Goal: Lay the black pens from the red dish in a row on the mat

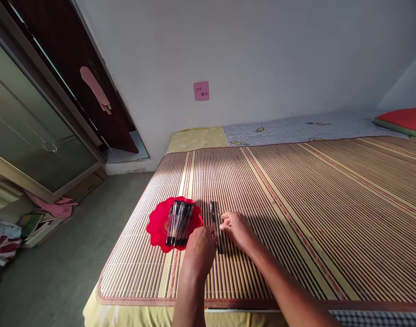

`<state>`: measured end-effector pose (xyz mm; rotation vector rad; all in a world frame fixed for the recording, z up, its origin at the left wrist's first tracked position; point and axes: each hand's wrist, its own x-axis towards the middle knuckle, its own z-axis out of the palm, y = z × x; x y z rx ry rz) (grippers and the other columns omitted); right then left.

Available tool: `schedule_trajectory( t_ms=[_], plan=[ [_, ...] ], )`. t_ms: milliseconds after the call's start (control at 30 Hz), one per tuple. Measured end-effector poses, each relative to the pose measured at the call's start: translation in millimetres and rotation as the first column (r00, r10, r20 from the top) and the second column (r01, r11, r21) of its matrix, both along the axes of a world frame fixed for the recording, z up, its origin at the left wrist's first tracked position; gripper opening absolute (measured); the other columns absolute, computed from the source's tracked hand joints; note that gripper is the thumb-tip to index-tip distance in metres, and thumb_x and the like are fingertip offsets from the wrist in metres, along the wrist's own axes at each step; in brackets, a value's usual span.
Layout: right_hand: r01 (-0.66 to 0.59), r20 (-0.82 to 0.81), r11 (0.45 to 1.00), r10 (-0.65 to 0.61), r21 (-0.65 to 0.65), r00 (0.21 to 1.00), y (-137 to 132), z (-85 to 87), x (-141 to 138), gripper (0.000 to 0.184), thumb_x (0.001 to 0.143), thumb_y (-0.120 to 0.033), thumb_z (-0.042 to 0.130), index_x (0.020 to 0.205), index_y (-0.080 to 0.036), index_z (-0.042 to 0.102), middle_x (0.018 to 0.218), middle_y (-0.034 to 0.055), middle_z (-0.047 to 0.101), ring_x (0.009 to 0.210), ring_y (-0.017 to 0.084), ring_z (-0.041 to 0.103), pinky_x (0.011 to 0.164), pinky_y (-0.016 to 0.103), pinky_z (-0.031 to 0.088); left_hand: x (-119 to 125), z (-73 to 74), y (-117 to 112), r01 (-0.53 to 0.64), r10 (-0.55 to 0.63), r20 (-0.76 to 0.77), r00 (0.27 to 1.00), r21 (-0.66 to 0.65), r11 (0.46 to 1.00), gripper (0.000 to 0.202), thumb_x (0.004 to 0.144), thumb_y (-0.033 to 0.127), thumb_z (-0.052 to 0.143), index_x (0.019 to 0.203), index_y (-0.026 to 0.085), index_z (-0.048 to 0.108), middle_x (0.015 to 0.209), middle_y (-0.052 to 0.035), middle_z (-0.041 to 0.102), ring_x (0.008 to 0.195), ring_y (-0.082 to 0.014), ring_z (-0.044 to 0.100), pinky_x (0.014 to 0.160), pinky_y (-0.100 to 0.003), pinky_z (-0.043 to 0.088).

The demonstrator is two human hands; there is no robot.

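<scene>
A red scalloped plate point(156, 223) lies on the bamboo mat point(296, 204) and carries several black-capped pens point(179, 218) side by side. One more pen point(212, 214) lies on the mat just right of the plate. My left hand point(200, 250) rests knuckles up by the pen's near end, its fingers curled under and hidden. My right hand point(235, 228) is at the pen's right side, fingers curled in a pinch toward it.
The mat covers a bed against a white wall with a pink note point(201, 91). A red cushion point(403, 119) lies at the far right. Left of the bed are bare floor, a glass door point(31, 136) and clutter point(20, 227).
</scene>
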<state>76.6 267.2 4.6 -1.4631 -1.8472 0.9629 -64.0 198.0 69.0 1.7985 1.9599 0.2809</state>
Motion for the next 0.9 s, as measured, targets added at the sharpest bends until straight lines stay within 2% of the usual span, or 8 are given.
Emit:
schedule_trajectory(
  t_ms=[200, 300, 433, 600, 767, 900],
  plan=[
    [-0.037, 0.008, 0.998, 0.037, 0.052, 0.999, -10.3, -13.3, -9.2, 0.033, 0.080, -0.010, 0.066, 0.110, -0.015, 0.077, 0.071, 0.0024, 0.075, 0.072, 0.020, 0.070, 0.067, 0.025, 0.046, 3.3, -5.8, 1.2, -0.039, 0.039, -0.007, 0.999, 0.010, 0.999, 0.027, 0.085, 0.005, 0.065, 0.109, 0.017, 0.074, 0.104, -0.0100, 0.080, 0.102, -0.0249, 0.073, 0.077, -0.029, 0.043],
    [-0.022, -0.011, 0.999, 0.022, 0.042, 1.000, -9.7, -20.0, -18.2, 0.036, 0.080, -0.009, 0.066, 0.114, -0.015, 0.076, 0.074, 0.0027, 0.075, 0.072, 0.020, 0.070, 0.067, 0.025, 0.046, 4.7, -7.5, 2.3, -0.094, 0.093, -0.038, 0.995, -0.021, 0.995, 0.027, 0.084, 0.006, 0.070, 0.110, 0.014, 0.068, 0.105, -0.0110, 0.078, 0.100, -0.0256, 0.073, 0.076, -0.029, 0.043],
    [-0.011, -0.051, 1.000, 0.012, 0.021, 0.999, -10.5, -24.9, -24.1, 0.040, 0.081, -0.007, 0.066, 0.119, -0.014, 0.075, 0.076, 0.0032, 0.076, 0.073, 0.020, 0.071, 0.065, 0.025, 0.047, 6.7, -8.4, 2.9, -0.115, 0.115, -0.019, 0.993, -0.030, 0.993, 0.027, 0.086, 0.003, 0.067, 0.110, 0.015, 0.065, 0.103, -0.0095, 0.076, 0.095, -0.0229, 0.073, 0.072, -0.028, 0.042],
    [-0.004, -0.016, 0.999, 0.004, 0.032, 1.000, -12.6, -16.5, -24.6, 0.035, 0.079, -0.004, 0.067, 0.112, -0.009, 0.076, 0.078, 0.0055, 0.077, 0.076, 0.020, 0.073, 0.069, 0.026, 0.048, 6.6, -10.8, 3.1, -0.111, 0.110, -0.036, 0.993, -0.036, 0.993, 0.023, 0.087, 0.004, 0.064, 0.107, 0.016, 0.063, 0.101, -0.0097, 0.076, 0.093, -0.0233, 0.072, 0.071, -0.029, 0.041],
    [-0.001, -0.030, 1.000, 0.001, 0.012, 1.000, -13.9, -10.4, -24.5, 0.027, 0.082, -0.009, 0.070, 0.109, -0.010, 0.075, 0.078, 0.0052, 0.078, 0.078, 0.021, 0.074, 0.069, 0.025, 0.049, 2.5, -18.5, 3.3, -0.095, 0.094, -0.054, 0.994, -0.010, 0.995, 0.026, 0.085, 0.005, 0.067, 0.108, 0.016, 0.062, 0.105, -0.0106, 0.076, 0.096, -0.0241, 0.072, 0.074, -0.029, 0.042],
    [-0.021, -0.049, 0.999, 0.022, 0.025, 0.999, -16.2, -5.1, -20.2, 0.028, 0.083, -0.006, 0.064, 0.109, -0.010, 0.075, 0.081, 0.0066, 0.079, 0.079, 0.021, 0.075, 0.069, 0.026, 0.049, 1.9, -19.0, 3.7, -0.090, 0.089, -0.058, 0.994, -0.004, 0.996, 0.027, 0.084, 0.008, 0.071, 0.109, 0.016, 0.063, 0.105, -0.0098, 0.076, 0.098, -0.0254, 0.072, 0.076, -0.030, 0.042]
  ],
)
